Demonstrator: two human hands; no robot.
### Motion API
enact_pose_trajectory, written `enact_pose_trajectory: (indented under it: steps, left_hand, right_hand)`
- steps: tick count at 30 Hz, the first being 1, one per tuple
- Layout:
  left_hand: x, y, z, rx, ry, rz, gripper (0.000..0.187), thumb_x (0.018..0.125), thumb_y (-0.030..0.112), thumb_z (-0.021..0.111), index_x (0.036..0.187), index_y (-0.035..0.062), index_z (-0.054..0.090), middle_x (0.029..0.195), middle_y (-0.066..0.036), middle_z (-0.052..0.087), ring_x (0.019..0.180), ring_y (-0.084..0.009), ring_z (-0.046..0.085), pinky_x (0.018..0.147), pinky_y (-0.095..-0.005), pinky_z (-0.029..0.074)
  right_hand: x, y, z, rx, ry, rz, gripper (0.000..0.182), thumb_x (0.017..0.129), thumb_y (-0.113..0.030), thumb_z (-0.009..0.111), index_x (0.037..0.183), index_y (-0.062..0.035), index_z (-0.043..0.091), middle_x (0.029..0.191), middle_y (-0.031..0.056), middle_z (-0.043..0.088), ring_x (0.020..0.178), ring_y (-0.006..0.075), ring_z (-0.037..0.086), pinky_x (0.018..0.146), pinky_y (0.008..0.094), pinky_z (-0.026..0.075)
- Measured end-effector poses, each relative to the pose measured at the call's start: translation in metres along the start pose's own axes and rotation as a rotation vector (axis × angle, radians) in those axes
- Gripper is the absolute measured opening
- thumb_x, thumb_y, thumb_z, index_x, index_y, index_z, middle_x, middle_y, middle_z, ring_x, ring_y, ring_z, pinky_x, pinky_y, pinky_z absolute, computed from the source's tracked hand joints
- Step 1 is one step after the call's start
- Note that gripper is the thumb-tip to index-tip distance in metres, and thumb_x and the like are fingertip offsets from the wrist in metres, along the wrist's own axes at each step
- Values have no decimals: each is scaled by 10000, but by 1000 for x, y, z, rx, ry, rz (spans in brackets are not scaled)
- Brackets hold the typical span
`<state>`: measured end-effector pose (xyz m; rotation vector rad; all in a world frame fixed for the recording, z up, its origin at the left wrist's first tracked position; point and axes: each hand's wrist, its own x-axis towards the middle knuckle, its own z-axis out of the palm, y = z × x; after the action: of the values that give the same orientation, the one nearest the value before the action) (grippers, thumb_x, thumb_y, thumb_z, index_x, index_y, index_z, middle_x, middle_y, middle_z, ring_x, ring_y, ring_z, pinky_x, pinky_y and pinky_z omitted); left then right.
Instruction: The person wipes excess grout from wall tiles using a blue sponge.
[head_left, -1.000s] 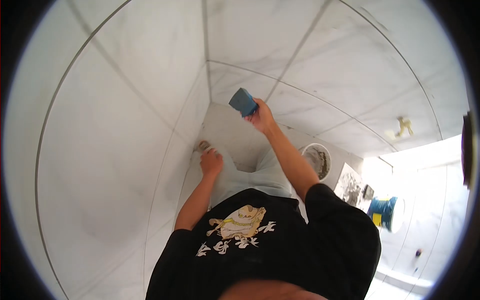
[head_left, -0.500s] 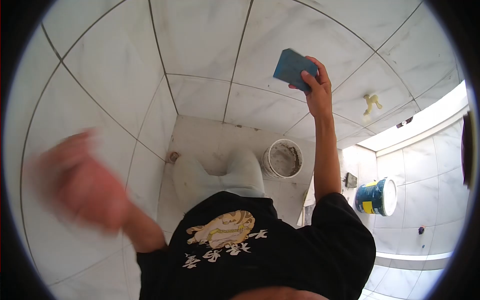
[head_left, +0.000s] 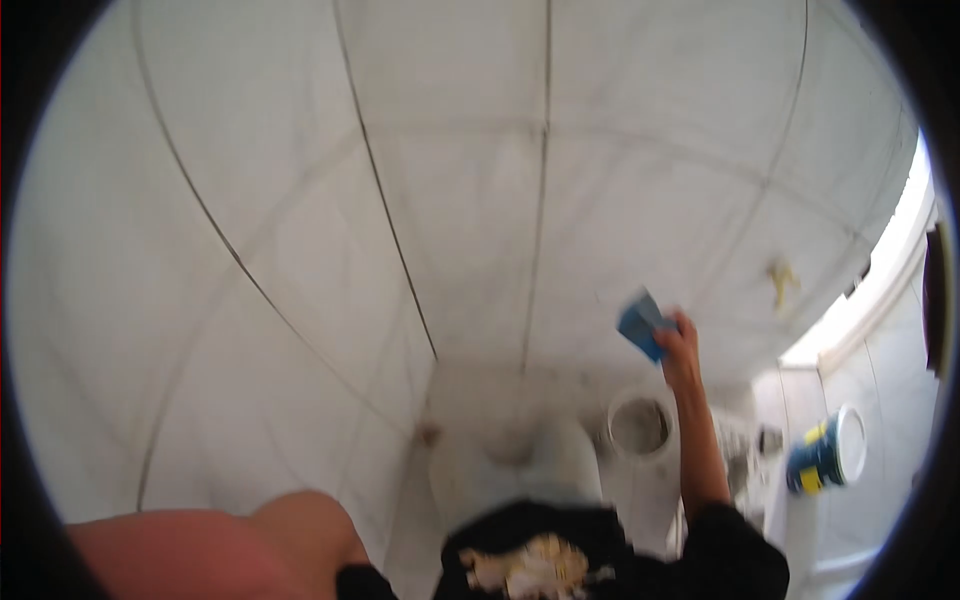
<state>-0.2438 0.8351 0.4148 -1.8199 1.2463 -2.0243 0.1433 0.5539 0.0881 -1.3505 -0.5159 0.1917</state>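
Note:
In my right hand [head_left: 681, 350] is a flat, squarish blue scraper [head_left: 638, 325], gripped by one side with the thumb across its face. It is held out in front of the tiled wall [head_left: 640, 210], above a white bucket [head_left: 640, 425] with grey paste inside. My left hand [head_left: 180, 550] fills the lower left corner, large, pinkish and blurred close to the camera. Its fingers are hidden beyond the edge of the view.
A blue and yellow tub [head_left: 825, 450] with a white lid stands at the right. A yellowish tap [head_left: 782, 283] sticks out of the wall near the bright opening [head_left: 885, 265]. Marbled tiles with dark joints cover the left wall [head_left: 260, 200] too.
The view has tilted up, so more wall shows and the bucket sits lower. My right hand has come down with the scraper, which is turned. My left hand has moved down close to the camera.

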Motion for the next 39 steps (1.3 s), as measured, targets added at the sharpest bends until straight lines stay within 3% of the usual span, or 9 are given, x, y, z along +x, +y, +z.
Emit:
enact_pose_trajectory:
  steps: [5,11,16,19,21,26,34,36,39]
  left_hand:
    - [51,-37,-38,222,-6,368,800,937,668,440,1552,264,127,1584,-79,221,1417,-303,294,1199,-569,172]
    - [68,-31,-34,142,-91,518,753,942,638,446,1527,255,167,1558,-74,253,1403,-294,312,1194,-560,184]
    - [6,-21,13,-26,139,196,714,946,613,451,1507,249,200,1537,-70,279,1391,-286,328,1190,-552,193]
    - [-8,-5,10,-44,172,100,691,949,598,454,1494,245,220,1524,-68,295,1384,-282,337,1187,-547,199]
    - [-6,7,2,-64,126,67,675,951,588,457,1486,242,234,1515,-67,306,1380,-279,343,1186,-544,202]
    - [-11,30,-6,-198,125,-91,637,955,563,462,1466,235,267,1494,-63,332,1368,-272,358,1181,-536,212]
    - [-14,62,-48,-250,175,-166,577,962,523,470,1433,224,321,1460,-57,375,1350,-260,383,1175,-523,227]
    - [-14,70,-57,-251,193,-157,562,963,513,472,1425,221,334,1451,-55,385,1345,-257,389,1173,-520,231]
    - [-21,81,-56,-245,238,-173,541,966,498,475,1412,217,354,1439,-53,401,1338,-253,398,1170,-515,236]
  right_hand:
    - [10,1,-11,629,48,205,457,896,-442,575,1148,-60,575,940,124,655,685,274,635,545,393,545]
    - [17,-19,13,908,-123,275,507,946,-472,560,1246,-63,562,1040,129,680,829,308,686,679,427,588]
    - [45,-85,32,422,-141,-44,733,763,-116,703,1431,17,432,1233,111,585,1155,208,569,999,345,465]
    - [102,-138,72,-237,-190,-646,786,736,-2,702,1471,-25,427,1259,121,579,1197,237,544,1018,367,452]
    - [123,-189,114,-721,-41,-1146,690,776,-77,799,1415,-97,540,1184,165,610,1155,300,570,970,396,479]
    - [167,-226,195,-1001,143,-1466,570,810,-122,798,1347,-195,622,1171,155,607,1047,331,582,898,403,501]
    - [190,14,172,-1195,-203,-1400,334,825,-6,623,1123,-122,718,946,138,586,875,322,592,791,415,517]
    - [149,20,163,-1384,-636,-1038,393,758,24,650,1101,-145,738,996,150,561,946,316,576,836,416,521]
    - [137,-43,186,-1225,-487,-1130,487,742,-16,690,1215,-132,682,1091,171,570,995,338,569,855,425,507]
